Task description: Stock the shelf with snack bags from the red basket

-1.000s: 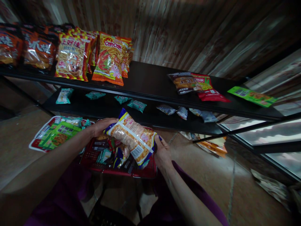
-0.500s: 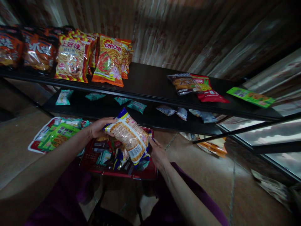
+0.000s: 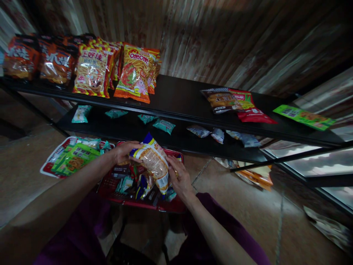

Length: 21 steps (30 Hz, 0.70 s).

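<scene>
Between my hands is a snack bag (image 3: 154, 163) with blue ends and a barcode on its back, tilted above a red basket (image 3: 124, 201). My left hand (image 3: 125, 152) grips its upper left side, thumb in front. Against its right side lies my right hand (image 3: 179, 175), fingers fairly straight and pointing up; part of the bag's edge is hidden behind them. In the basket are another blue-and-yellow snack bag (image 3: 143, 186), a small teal packet (image 3: 125, 184) and dark packets.
A black two-tier shelf (image 3: 182, 94) stands ahead, with orange snack bags (image 3: 132, 73) at left and a red bag (image 3: 255, 115) at right. Small teal packets (image 3: 164, 126) lie on its lower tier. A second basket (image 3: 45, 167) with green packs is at left; orange packaging (image 3: 257, 178) lies on the floor.
My right hand has moved from the bag's lower right corner up along its side, its fingers now straighter. The bag is turned more upright. The view has shifted slightly.
</scene>
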{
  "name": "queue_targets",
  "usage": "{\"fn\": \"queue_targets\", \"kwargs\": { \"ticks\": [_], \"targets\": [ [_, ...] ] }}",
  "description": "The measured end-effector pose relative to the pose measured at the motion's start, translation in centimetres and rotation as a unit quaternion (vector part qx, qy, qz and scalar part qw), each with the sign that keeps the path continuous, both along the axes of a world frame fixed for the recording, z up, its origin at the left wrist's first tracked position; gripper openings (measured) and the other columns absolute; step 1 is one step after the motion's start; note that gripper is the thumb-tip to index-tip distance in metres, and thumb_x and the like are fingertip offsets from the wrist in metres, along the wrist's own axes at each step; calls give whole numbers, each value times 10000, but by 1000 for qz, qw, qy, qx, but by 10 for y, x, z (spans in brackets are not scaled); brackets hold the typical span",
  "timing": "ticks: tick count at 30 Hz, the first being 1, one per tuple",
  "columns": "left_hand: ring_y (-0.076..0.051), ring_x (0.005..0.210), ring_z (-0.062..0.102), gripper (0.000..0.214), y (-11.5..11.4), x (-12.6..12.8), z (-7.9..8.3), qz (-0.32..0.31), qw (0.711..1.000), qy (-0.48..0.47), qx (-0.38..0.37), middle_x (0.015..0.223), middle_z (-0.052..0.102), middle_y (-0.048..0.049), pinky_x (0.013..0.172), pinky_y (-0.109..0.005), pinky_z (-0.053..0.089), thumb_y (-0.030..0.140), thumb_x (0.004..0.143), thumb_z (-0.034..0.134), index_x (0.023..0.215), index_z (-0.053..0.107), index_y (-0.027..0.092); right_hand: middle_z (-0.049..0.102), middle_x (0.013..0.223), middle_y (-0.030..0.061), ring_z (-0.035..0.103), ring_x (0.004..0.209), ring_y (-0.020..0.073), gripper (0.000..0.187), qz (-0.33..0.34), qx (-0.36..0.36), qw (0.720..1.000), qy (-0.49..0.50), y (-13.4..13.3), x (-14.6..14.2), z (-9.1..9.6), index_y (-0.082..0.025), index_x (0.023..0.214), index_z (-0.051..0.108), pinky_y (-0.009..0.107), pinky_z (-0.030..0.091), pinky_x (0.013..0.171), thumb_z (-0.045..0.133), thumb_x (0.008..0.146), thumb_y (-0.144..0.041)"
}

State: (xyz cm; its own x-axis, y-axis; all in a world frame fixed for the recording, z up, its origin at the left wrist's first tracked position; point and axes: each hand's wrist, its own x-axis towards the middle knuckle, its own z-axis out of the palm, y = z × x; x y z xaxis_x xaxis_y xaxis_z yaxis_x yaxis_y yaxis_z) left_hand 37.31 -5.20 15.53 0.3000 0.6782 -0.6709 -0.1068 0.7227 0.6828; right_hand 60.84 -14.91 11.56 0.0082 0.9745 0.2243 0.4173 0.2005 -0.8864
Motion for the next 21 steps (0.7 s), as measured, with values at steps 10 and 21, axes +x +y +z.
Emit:
{"fn": "queue_targets", "kwargs": {
  "ticks": [10, 21],
  "targets": [
    [-183, 663, 650, 221, -4, 4, -6, 0, 1000, 16, -22, 800, 685, -77, 546, -294, 585, 208, 737, 685, 935, 633, 125, 230, 1537, 31, 199, 1413, 288, 779, 167, -90, 976, -102, -8, 1, 5, -320, 1427, 298, 516, 224, 1129, 659, 750, -455],
    [-198, 658, 663, 212, -10, 15, 0, -28, 999, 18, -3, 820, 680, -70, 512, -290, 567, 244, 812, 601, 1006, 585, 161, 395, 1449, 81, 411, 1304, 282, 1012, 125, -166, 978, -32, -14, -12, 2, -301, 1464, 189, 478, 319, 1082, 754, 624, -278]
  ]
}}
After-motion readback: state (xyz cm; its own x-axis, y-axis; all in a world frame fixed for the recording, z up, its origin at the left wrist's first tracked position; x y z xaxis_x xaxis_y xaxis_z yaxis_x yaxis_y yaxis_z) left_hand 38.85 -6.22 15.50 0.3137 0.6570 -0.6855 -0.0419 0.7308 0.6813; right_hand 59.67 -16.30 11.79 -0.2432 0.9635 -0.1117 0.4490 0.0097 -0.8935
